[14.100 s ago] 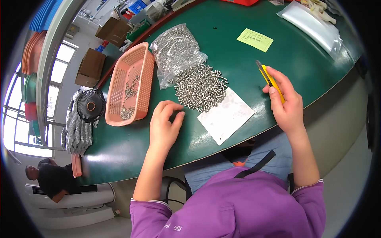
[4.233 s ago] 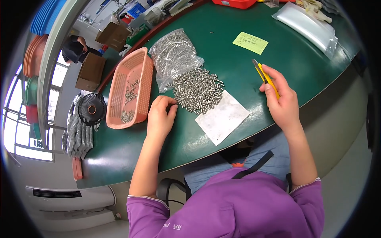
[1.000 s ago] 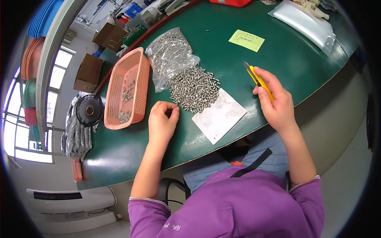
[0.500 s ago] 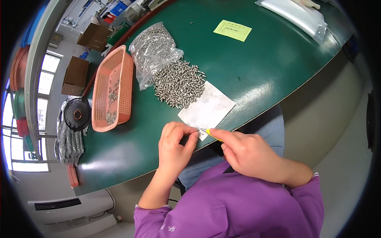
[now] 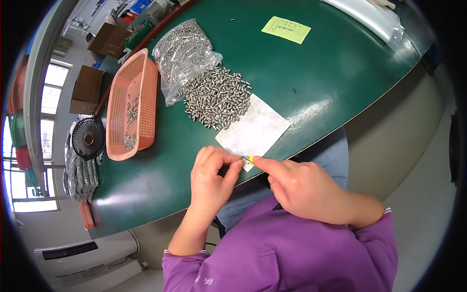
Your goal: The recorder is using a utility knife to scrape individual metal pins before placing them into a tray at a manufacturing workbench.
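Note:
My left hand [image 5: 212, 175] is closed in a pinch above the near corner of a white sheet of paper [image 5: 255, 127]. Whatever is between its thumb and forefinger is too small and hidden to name. My right hand [image 5: 304, 187] grips a yellow-handled tool [image 5: 251, 159] with a slim metal tip, its forefinger stretched along the handle. That tip reaches the left fingertips. Beyond the paper, partly over its far left edge, lies a heap of small metal pins [image 5: 217, 97]. Tiny dark specks show on the paper beside my fingers.
Behind the heap lies a clear bag [image 5: 185, 51] full of similar pieces. A pink plastic basket [image 5: 148, 104] holding some pieces stands left of it, then a black fan [image 5: 88, 138]. A yellow slip [image 5: 286, 30] and clear plastic bags [image 5: 367, 19] lie farther back on the green table [image 5: 335, 73].
The tool's tip has moved left, from just short of the left fingertips to right at them. My right forefinger has shifted slightly left with it. The whole view has shifted a little.

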